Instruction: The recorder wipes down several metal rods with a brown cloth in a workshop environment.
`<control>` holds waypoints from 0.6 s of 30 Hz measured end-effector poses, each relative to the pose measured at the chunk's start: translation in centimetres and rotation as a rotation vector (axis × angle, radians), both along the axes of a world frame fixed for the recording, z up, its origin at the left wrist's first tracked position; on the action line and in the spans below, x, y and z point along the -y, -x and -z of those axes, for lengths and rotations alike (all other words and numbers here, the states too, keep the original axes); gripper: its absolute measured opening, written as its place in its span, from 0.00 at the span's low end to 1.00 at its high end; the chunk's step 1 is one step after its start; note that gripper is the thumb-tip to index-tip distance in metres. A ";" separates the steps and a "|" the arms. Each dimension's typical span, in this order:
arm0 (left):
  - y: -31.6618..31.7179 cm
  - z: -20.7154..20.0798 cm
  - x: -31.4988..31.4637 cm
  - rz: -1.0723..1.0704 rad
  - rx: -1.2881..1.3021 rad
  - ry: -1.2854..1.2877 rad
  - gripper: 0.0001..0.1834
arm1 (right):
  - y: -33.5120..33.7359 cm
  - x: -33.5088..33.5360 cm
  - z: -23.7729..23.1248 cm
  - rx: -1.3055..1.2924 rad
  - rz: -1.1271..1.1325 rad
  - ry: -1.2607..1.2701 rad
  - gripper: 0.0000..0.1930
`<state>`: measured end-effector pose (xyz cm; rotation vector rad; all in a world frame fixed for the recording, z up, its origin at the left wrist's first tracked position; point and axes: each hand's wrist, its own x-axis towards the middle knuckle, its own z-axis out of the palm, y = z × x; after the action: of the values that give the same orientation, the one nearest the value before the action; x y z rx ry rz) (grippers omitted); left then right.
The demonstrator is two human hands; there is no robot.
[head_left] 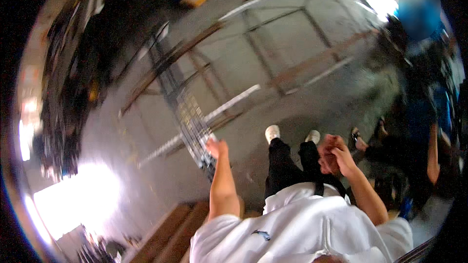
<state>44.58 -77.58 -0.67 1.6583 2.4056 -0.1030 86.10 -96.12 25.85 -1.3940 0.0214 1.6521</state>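
Honestly, the long bundle of thin metal bars [191,111] left of centre in the frame looks like a stiff, awkward thing rather than a delicate one. It slants from the upper left down to my left hand [217,148], across the pale rail [239,99] of an open framework [195,43] that spreads over the upper middle. Whether it actually rests on the rail I can't tell, since everything's pretty smeared.

My left hand looks closed on the bundle's right edge, near its lower end, though the blur hides exactly how the fingers sit. My right hand [340,158], right of centre in front of my dark trousers [282,170], is well apart from it with the fingers curled; can't tell if there's anything in it.

My guess on handling: moderate weight, barely any bend, but the length would make the far end swing or dip if you only hold it down here. Bare metal's probably a bit slick too, and thin edges could dig into your palm. I'd take hold around both long edges nearer the middle, or one hand at each end, and watch for that other person's arm [433,151] at far right.
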 end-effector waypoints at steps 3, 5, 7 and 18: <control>-2.9 0.7 1.8 0.178 0.096 0.115 0.19 | -0.9 1.1 0.9 0.055 0.070 -0.049 0.20; -5.1 0.6 4.0 0.136 0.256 0.080 0.14 | -1.6 -0.1 -2.6 -0.132 0.032 -0.033 0.19; -9.3 -1.1 4.9 0.408 0.156 0.259 0.12 | -2.8 2.4 -0.5 -0.346 0.226 -0.103 0.19; -42.1 -10.3 14.2 0.523 1.560 1.078 0.33 | -9.6 11.0 -7.4 -0.804 0.040 -0.670 0.31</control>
<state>86.69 -91.75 9.64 0.9833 0.5067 -0.0935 95.69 -107.08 33.21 -0.1929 -0.0387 1.8459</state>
